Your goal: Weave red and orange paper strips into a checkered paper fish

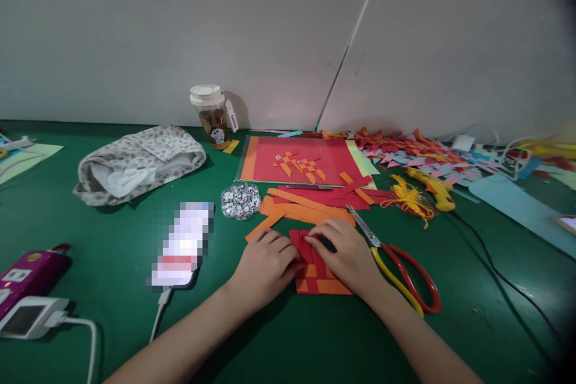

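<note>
Red and orange paper strips are interlaced into a small woven paper piece [310, 285] that lies on the table in front of me. At its left edge my left hand [269, 259] has its fingers curled, thumb and fingertips closed on the paper. From the right, my right hand [348, 257] reaches over the piece, its thumb and forefinger closed at the upper red strips. Its palm hides part of the weave. Loose orange paper strips [292, 211] lie just beyond both hands. Scissors [391, 258] with red and yellow handles rest right beside my right hand.
A red sheet [333, 156] bearing two woven paper fish stands behind the strips. Googly eyes [240, 201] fill a clear dish. Rightward are yellow yarn [409, 201], a corded yellow glue gun [434, 189] and paper scraps. Leftward sit a phone [182, 246], a cloth pouch [139, 162] and a cup [212, 117].
</note>
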Tool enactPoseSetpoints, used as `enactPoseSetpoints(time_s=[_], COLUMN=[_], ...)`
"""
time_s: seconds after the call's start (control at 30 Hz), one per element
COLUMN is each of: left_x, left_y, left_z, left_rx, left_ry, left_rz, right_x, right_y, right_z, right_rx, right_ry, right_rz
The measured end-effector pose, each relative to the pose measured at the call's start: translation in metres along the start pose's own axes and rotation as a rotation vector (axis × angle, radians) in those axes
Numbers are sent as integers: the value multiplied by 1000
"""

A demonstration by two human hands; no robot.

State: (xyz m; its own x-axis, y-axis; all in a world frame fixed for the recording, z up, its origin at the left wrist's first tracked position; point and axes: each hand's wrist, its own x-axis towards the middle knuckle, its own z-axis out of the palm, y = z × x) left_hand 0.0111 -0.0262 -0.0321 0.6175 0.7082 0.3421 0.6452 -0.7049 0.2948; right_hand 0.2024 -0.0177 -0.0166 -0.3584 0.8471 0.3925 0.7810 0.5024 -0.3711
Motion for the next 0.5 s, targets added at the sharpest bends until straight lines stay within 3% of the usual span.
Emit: enactPoseSetpoints(time_s=[0.1,0.33,0.43,0.5], left_x=[0,-2,-3,-3], left_y=[0,3,4,4], left_z=[0,-2,0,1], left_rx=[10,-46,-67,-58], left_ry=[-8,-25,-37,-44], left_rz=[2,52,135,165], right_x=[-6,-26,-33,-52], right_y=[-6,-29,-35,-32], right_z=[-10,-34,-35,-31], right_rx=[83,105,105,128], right_ry=[-28,-297,-322,-294], right_rz=[-55,-173,-216,-213])
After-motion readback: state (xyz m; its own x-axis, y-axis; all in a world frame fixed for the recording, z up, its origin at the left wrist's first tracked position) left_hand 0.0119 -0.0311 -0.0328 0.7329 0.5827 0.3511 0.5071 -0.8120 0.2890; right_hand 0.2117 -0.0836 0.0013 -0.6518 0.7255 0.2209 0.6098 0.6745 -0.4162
